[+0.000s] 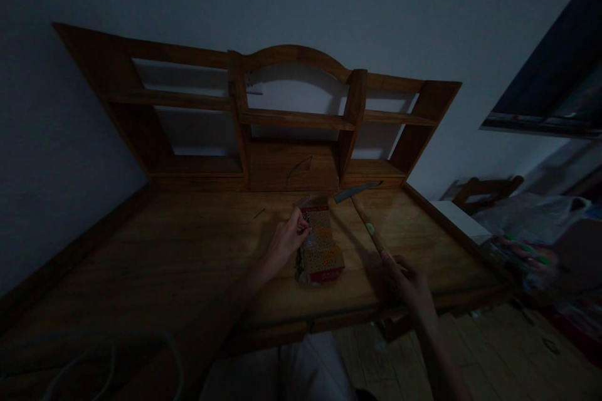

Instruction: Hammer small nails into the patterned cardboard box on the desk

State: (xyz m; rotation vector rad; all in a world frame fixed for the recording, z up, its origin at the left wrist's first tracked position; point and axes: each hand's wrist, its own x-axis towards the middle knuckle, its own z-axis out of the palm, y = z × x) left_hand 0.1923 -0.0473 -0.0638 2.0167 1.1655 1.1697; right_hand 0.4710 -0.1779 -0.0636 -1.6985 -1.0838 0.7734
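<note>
My right hand (pixel 402 276) is wrapped round the lower handle of a claw hammer (pixel 367 219). The hammer's dark metal head is raised above the desk, to the right of a cardboard box (pixel 324 257). This box lies flat, brown with red sides and orange and dark markings, and its left edge looks torn. Over the box's left part, my left hand (pixel 292 232) pinches its fingers together. What they hold, if anything, is too small and dark to make out. A thin dark nail-like piece (pixel 259 213) lies on the desk left of the box.
A wooden desk (pixel 188 250) carries a shelf unit (pixel 296 118) along the wall at the back. To the right stand a white box-like surface (pixel 463 220), a wooden chair back (pixel 489 188) and plastic bags (pixel 531 225). Pale cables (pixel 113 357) show at lower left. The room is dim.
</note>
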